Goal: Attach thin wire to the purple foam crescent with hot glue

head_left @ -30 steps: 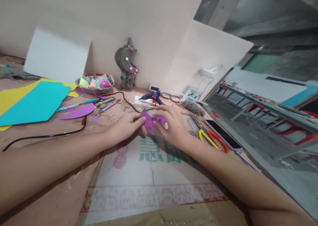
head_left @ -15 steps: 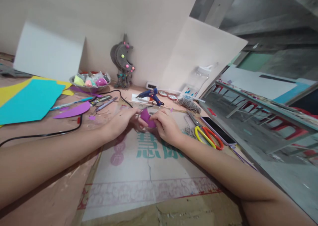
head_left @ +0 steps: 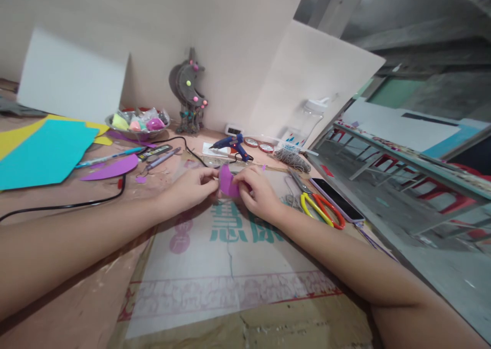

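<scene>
Pinching from both sides, the left hand point(head_left: 187, 188) and right hand point(head_left: 258, 193) meet over a small purple piece point(head_left: 227, 181), which stands curled and lifted just above the clear sheet point(head_left: 230, 267) in the middle of the surface point(head_left: 76, 308). Left grip: thumb and fingertips closed on the piece's left edge. Right grip: fingers closed on its right side, partly wrapped behind it. Two grips on one scrap make sense, I'd say: the stuff looks thin and floppy, and a curve holds only if both ends are held.

Both forearms lie low along the surface, which looks like a way to steady such fine work.

Tools sit within reach but clear of the hands. Just beyond the piece, the glue gun point(head_left: 232, 145) rests on a white card, nozzle pointing left, and its black cord point(head_left: 76, 204) trails off to the left. Right of the right hand lie the scissors point(head_left: 320, 211), closed, with a phone point(head_left: 337, 199) beside them near the edge. A larger purple offcut point(head_left: 111, 167) lies to the left, near a blue pen point(head_left: 107, 158), and the teal sheet point(head_left: 42, 154) sits further left over yellow ones. Against the back wall stand a bowl point(head_left: 136, 124) of coloured bits and a grey crescent ornament point(head_left: 187, 90), both well apart from the hands.
</scene>
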A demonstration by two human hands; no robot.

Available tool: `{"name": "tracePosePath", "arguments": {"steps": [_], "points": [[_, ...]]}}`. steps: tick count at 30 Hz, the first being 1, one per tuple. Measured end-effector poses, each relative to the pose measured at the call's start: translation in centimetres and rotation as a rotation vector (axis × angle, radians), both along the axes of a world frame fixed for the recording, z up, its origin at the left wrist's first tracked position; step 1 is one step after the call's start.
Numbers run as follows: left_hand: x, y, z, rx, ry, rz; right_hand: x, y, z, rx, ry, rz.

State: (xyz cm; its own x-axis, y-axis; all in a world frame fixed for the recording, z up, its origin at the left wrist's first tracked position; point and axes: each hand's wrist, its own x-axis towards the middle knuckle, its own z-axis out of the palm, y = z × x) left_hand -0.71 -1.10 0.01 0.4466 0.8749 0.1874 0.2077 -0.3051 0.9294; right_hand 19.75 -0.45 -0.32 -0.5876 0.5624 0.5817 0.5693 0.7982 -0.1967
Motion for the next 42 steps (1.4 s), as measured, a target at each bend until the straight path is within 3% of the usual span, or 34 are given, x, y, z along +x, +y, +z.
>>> {"name": "tracePosePath", "arguments": {"steps": [6, 12, 17, 21, 23, 26, 35, 39, 42], "points": [[-0.2, 0.0, -0.2, 0.099, 0.161, 0.063, -0.2, -0.2, 0.0, 0.022, -0.047, 0.062], [-0.2, -0.3, 0.5, 0.1, 0.091, 0.183, -0.8, -1.8, 0.4, 0.132, -0.103, 0.046], [-0.1, -0.4, 0.9, 0.115, 0.092, 0.304, -1.5, -2.4, 0.6, -0.103, -0.137, 0.039], [-0.2, -0.3, 0.8, 0.103, 0.069, 0.322, -1.2, -1.8, 0.2, -0.343, -0.078, 0.044], [-0.2, -0.1, 0.6, 0.094, 0.05, 0.31, -0.9, -1.5, 0.0, -0.373, -0.031, 0.033], [-0.3, 0.0, 0.5, 0.083, 0.007, 0.265, -0.2, -1.3, 0.5, -0.292, 0.022, -0.024], [-0.3, 0.0, -0.2, -0.018, -0.128, 0.174, 2.2, -0.6, 5.3, -0.006, 0.053, -0.301], [-0.2, 0.1, -0.6, -0.077, -0.175, 0.168, 3.5, 0.9, 5.5, 0.067, 0.107, -0.363], [-0.1, 0.0, -0.6, -0.157, -0.231, 0.117, 4.4, 2.4, 4.9, 0.035, 0.159, -0.348]]}}
